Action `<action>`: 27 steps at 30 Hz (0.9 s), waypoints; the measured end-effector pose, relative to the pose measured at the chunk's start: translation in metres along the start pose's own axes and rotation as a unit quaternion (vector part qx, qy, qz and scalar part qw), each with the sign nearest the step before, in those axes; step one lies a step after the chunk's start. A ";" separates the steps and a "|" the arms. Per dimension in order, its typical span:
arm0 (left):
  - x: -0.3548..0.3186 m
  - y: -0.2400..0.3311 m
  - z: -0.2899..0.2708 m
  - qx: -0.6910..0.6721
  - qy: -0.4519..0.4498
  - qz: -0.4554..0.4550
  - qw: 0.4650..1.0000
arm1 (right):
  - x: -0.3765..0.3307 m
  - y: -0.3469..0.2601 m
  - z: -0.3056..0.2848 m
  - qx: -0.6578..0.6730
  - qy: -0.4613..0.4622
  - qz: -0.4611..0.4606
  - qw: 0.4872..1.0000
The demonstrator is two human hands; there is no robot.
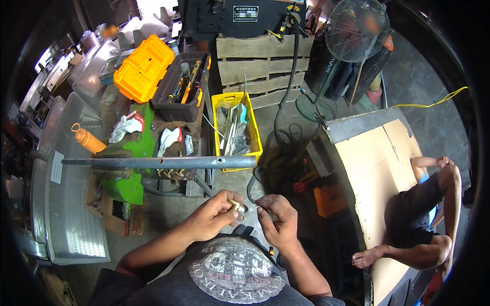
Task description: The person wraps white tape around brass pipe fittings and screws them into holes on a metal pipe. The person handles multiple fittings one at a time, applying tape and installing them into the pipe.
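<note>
My left hand (222, 214) is closed around a small brass fitting (235, 205), held in front of my shirt. The fingers of my right hand (278, 219) pinch a thin white strip (252, 208), perhaps thread seal tape, that stretches toward the fitting. Its roll, if there is one, is hidden. Beyond my hands a long grey metal pipe (204, 162) with holes in it lies across the bench, its right end jutting out past the edge. Several brass fittings (171, 174) lie on the bench beside the pipe.
White work gloves (126, 128), an orange bottle (88, 137) and an opened toolbox (178, 102) rest on the bench. A yellow crate (259, 140) of scrap stands beside it. On the right, another person (418, 219) sits on a cardboard-covered platform (372, 168). A fan (357, 29) stands behind.
</note>
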State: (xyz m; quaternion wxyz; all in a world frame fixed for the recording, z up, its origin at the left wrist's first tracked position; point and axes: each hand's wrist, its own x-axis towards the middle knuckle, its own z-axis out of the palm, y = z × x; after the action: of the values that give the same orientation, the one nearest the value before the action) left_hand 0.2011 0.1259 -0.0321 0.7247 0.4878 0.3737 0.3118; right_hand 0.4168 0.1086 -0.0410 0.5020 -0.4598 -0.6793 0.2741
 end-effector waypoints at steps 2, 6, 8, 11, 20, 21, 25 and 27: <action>-0.006 -0.003 -0.003 -0.015 -0.027 0.007 0.999 | 0.007 -0.003 -0.005 0.021 -0.031 -0.029 0.999; -0.008 0.001 0.000 -0.034 -0.037 -0.026 0.998 | 0.013 -0.007 -0.006 0.043 -0.058 -0.068 0.995; -0.008 -0.004 0.001 -0.101 -0.015 -0.021 0.995 | 0.014 -0.004 -0.004 0.054 -0.063 -0.089 0.993; -0.006 -0.008 -0.003 -0.193 -0.030 -0.027 0.980 | 0.018 -0.002 -0.001 0.029 -0.063 -0.125 0.990; -0.005 -0.005 0.004 -0.168 -0.030 -0.063 0.983 | 0.032 -0.019 -0.008 -0.079 -0.097 -0.191 0.974; -0.002 -0.009 0.003 -0.156 -0.025 -0.063 0.985 | 0.031 -0.019 -0.007 -0.082 -0.100 -0.186 0.974; 0.001 -0.013 0.008 -0.174 0.022 -0.069 0.982 | 0.029 -0.020 -0.002 -0.087 -0.108 -0.174 0.975; 0.002 -0.012 0.007 -0.238 0.000 -0.067 0.969 | 0.026 -0.016 -0.002 -0.087 -0.111 -0.163 0.977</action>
State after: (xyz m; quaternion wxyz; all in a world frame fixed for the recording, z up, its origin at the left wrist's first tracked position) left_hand 0.2094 0.1202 -0.0417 0.8392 0.2754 0.3200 0.3427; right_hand 0.4112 0.1247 -0.0158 0.4195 -0.3521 -0.8177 0.1774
